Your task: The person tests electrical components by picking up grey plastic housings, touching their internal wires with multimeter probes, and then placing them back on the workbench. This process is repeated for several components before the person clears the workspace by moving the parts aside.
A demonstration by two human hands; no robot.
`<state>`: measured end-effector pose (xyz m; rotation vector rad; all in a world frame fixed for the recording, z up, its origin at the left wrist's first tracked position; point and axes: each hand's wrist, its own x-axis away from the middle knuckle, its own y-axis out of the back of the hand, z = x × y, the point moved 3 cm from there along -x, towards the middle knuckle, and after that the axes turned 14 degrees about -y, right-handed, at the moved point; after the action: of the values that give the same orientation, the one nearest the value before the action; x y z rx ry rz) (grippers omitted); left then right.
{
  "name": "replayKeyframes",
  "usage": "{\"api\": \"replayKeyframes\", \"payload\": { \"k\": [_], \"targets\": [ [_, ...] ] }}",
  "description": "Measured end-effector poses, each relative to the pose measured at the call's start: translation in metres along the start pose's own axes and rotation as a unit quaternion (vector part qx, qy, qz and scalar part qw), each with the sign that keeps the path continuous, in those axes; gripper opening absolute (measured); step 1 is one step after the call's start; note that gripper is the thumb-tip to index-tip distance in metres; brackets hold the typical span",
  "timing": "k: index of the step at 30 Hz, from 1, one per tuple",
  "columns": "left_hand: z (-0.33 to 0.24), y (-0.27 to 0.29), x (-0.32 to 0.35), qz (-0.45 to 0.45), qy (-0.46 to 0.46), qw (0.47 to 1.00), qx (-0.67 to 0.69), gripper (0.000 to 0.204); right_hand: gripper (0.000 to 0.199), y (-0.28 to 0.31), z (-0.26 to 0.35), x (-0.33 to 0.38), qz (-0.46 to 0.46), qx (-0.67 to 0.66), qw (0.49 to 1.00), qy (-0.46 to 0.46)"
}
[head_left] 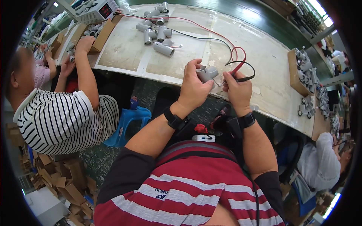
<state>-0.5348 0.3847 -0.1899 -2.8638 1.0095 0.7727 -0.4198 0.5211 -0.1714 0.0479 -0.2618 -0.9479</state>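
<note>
My left hand [193,89] is closed around a small grey cylindrical housing [209,73] with a short side branch, just above the table's front edge. A thin pale wire [219,83] runs from it toward my right hand [240,91]. The fingers of my right hand are pinched on a red test probe [238,68] and a black test lead [247,79]. Their tips come close to the wire's end; whether they touch it is too small to tell. On the table ahead lies a loose group of similar grey housings [163,49], one with a short wire sticking out.
Red and black cables cross the table [188,70] from a white power supply [98,11] with a red display. At left, a person in a striped shirt [68,120] reaches into a carton [102,37]. Another carton of grey parts [298,75] stands right, near a seated person [320,162].
</note>
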Motion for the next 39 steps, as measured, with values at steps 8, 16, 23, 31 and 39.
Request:
{"api": "replayKeyframes", "payload": {
  "k": [8,16,23,31,39],
  "targets": [
    [0.048,0.165,-0.062,-0.262,0.071,0.959,-0.085,0.051,0.018,0.086,0.022,-0.033,-0.009,-0.095,0.994,-0.048],
    [0.132,0.286,-0.130,-0.056,0.087,0.895,-0.435,0.051,0.025,0.139,0.048,-0.035,-0.067,-0.036,0.997,-0.030],
    [-0.051,-0.033,-0.031,0.190,-0.210,0.923,-0.260,0.043,0.021,0.205,0.099,-0.033,-0.253,0.434,0.835,0.224],
    [-0.142,-0.331,-0.013,0.474,-0.449,0.752,-0.085,0.068,0.020,0.214,0.180,-0.003,-0.218,0.535,0.776,0.253],
    [-0.164,-0.497,0.007,0.496,-0.432,0.721,-0.219,0.085,0.020,0.241,0.182,-0.004,-0.164,0.539,0.800,0.205]
  ]
}}
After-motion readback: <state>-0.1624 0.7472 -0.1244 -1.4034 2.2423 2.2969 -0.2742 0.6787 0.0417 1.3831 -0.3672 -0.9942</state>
